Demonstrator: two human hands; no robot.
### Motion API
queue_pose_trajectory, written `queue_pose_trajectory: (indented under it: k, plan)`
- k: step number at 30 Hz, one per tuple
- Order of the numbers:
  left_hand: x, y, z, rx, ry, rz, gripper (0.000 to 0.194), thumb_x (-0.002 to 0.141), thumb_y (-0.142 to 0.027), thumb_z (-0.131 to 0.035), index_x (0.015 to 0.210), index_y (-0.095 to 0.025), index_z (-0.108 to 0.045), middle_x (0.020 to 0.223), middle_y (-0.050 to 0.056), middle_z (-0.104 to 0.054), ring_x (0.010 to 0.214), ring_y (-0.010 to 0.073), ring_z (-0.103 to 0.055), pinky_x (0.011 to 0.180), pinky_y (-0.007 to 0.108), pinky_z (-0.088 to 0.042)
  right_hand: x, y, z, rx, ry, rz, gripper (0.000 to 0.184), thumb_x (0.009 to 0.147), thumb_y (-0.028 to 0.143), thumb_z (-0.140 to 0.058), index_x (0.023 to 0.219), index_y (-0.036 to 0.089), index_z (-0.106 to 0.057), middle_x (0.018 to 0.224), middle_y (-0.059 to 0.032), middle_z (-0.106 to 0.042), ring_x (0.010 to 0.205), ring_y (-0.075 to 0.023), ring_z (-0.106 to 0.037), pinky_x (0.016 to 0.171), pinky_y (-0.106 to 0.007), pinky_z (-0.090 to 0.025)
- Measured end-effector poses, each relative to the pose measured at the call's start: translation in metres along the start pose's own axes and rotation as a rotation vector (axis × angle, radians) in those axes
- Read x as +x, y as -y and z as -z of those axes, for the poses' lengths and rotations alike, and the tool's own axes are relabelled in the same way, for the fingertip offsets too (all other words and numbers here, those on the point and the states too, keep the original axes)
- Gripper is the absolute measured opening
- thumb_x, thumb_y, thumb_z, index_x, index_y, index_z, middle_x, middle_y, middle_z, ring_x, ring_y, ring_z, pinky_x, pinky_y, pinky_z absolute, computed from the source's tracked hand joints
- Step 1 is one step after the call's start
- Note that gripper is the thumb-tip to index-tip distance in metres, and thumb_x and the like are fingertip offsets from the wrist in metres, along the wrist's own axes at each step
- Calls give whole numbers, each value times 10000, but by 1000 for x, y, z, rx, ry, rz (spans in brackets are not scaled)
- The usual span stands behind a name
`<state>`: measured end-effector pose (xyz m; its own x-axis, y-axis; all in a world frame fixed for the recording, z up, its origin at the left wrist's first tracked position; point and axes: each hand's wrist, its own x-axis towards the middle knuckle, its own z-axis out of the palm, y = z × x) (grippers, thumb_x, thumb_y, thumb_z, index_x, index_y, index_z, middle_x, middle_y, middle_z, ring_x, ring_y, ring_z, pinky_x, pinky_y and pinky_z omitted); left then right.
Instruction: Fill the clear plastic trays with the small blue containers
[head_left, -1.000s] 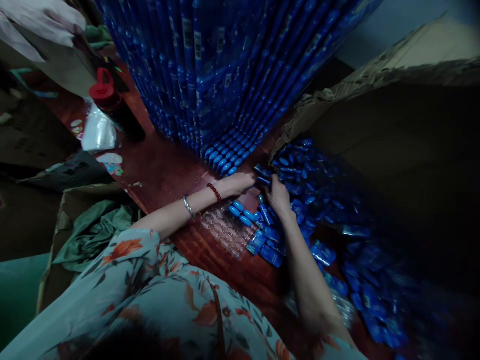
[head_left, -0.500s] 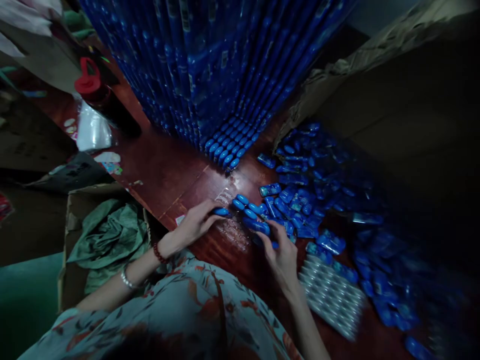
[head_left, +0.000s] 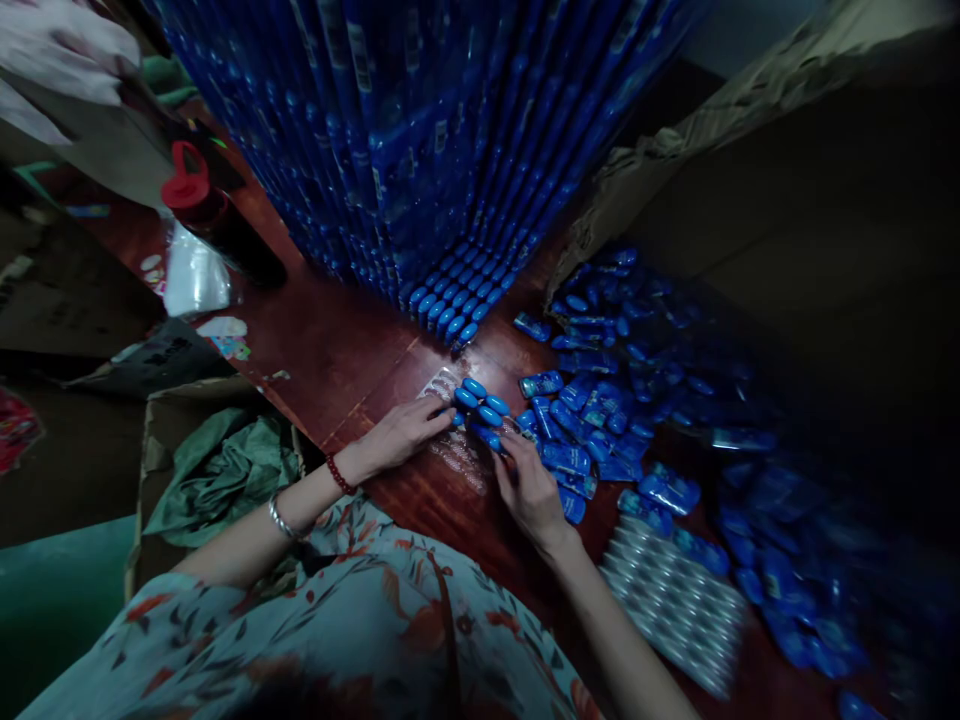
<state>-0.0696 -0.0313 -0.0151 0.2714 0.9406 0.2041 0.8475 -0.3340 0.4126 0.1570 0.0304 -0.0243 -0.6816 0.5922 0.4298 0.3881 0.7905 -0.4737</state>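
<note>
Small blue oval-ended packs [head_left: 493, 405] stand together in a clear moulded plastic tray [head_left: 459, 462] on the table in front of me. My left hand [head_left: 405, 432] reaches in from the left, its thumb and fingers closed on a blue pack at the left side of this group. From the right, my right hand [head_left: 529, 485] pinches another blue pack [head_left: 486, 436] at the near side of the group. The hands partly cover the packs they touch. Loose blue packs [head_left: 570, 458] lie in a heap just right of my right hand.
Tall stacks of blue packs [head_left: 337, 150] rise behind the tray. Another clear moulded tray [head_left: 671, 590] lies at the lower right. A cardboard box [head_left: 750, 190] leans over the heap. To the left are a red-lidded bottle [head_left: 196, 195] and a box with green cloth [head_left: 225, 475].
Both hands have brought their blue packs in against the group on the tray. My right hand moved left and my left hand slightly right. The view shifted a little.
</note>
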Motion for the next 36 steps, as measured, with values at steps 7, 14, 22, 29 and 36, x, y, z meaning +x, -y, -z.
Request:
queue_pose_trajectory:
  k: [7,14,22,29,36]
  plan:
    - [-19,-14,-8,136,-38,65,281,951,-154,-249,994,-153,-527,797,54,-527,717,153,-492,634,254,-433,7,4,-8,-67,106,79,283,886,124,-423,1107,149,-598,1080,-133,-648,1048,-209,-605,871,-341,-536]
    - [0,-29,4,108,71,105,253,899,-71,-302,1001,-183,-504,913,72,-534,835,184,-517,741,313,-462,51,13,9,-190,501,85,343,854,37,-342,1072,184,-562,1005,-104,-614,859,-188,-627,676,-285,-528]
    - [21,-11,14,157,182,59,260,863,-37,-355,1024,-175,-507,979,85,-554,909,190,-543,839,352,-462,79,10,6,-196,532,-6,349,874,107,-391,1136,241,-578,1044,-67,-634,828,-178,-639,642,-243,-477]
    - [2,-7,31,224,-32,80,360,883,-80,-353,1195,-188,-497,1091,126,-559,986,233,-525,798,367,-446,67,-46,39,-206,345,-196,375,902,169,-360,1196,250,-577,1047,-55,-639,930,-182,-604,747,-278,-486]
    - [68,-78,-20,-73,18,64,273,940,-263,-362,1151,-167,-506,1027,112,-551,922,200,-538,781,312,-467,116,-116,57,-232,760,-135,384,772,128,-555,1147,193,-600,1105,-83,-592,1028,-199,-527,874,-303,-405]
